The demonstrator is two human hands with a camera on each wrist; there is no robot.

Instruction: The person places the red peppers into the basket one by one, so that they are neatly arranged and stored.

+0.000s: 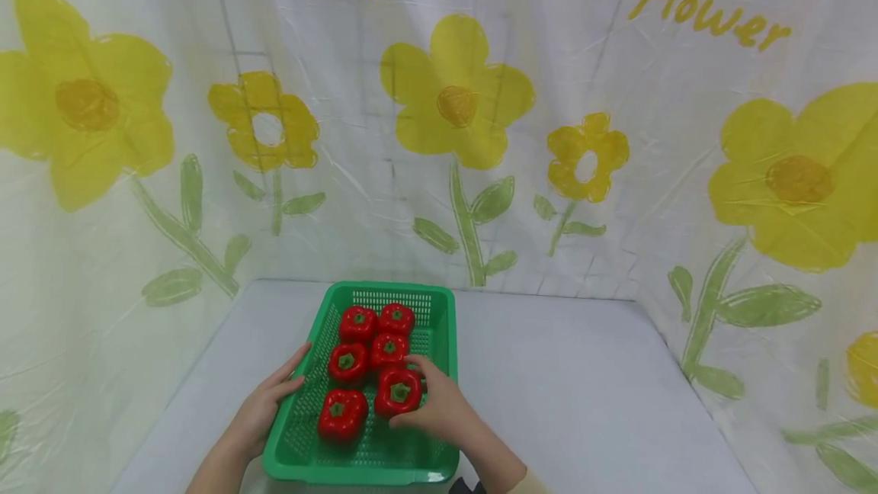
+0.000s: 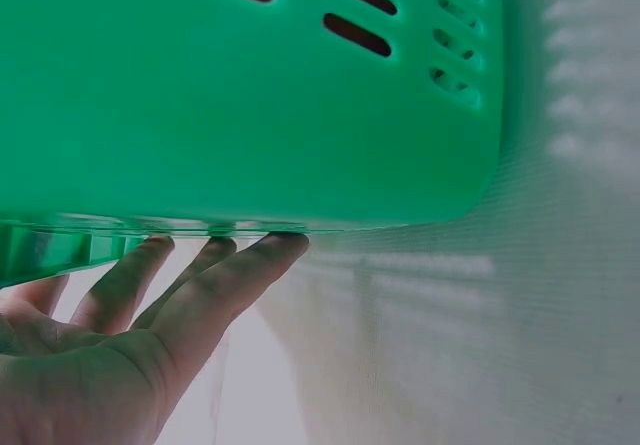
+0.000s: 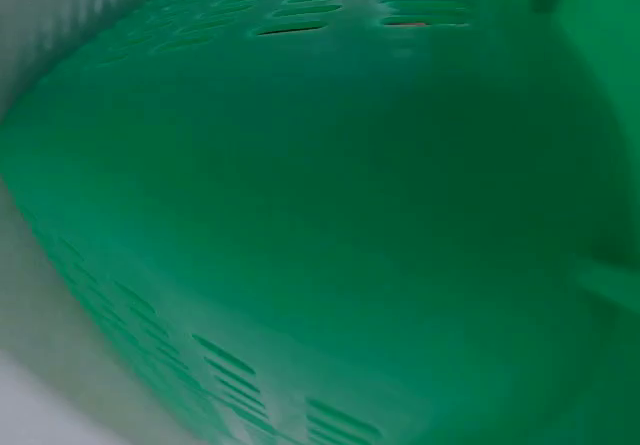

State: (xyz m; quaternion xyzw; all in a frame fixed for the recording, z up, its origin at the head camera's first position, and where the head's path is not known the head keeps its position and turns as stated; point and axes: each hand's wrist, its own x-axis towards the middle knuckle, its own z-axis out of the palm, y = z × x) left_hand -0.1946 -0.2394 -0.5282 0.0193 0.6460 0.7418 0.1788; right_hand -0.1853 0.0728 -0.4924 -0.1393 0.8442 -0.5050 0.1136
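Note:
A green plastic basket (image 1: 363, 476) with slotted walls holds several red bell peppers (image 1: 347, 361), all with green stems facing up. My right hand (image 1: 439, 406) reaches over the basket's right side. Its thumb and fingers are curled round the front right bell pepper (image 1: 398, 391). Along the left rim lies my left hand (image 1: 264, 406), fingers extended. From below, the left wrist view has its fingertips (image 2: 285, 245) touching the basket's edge. The right wrist view is filled by the basket's outer wall (image 3: 300, 195), with the right hand hidden there.
The basket stands on a pale table (image 1: 562, 395), toward its left half. Behind it hangs a white curtain (image 1: 357, 212) printed with yellow flowers, which also runs along both sides.

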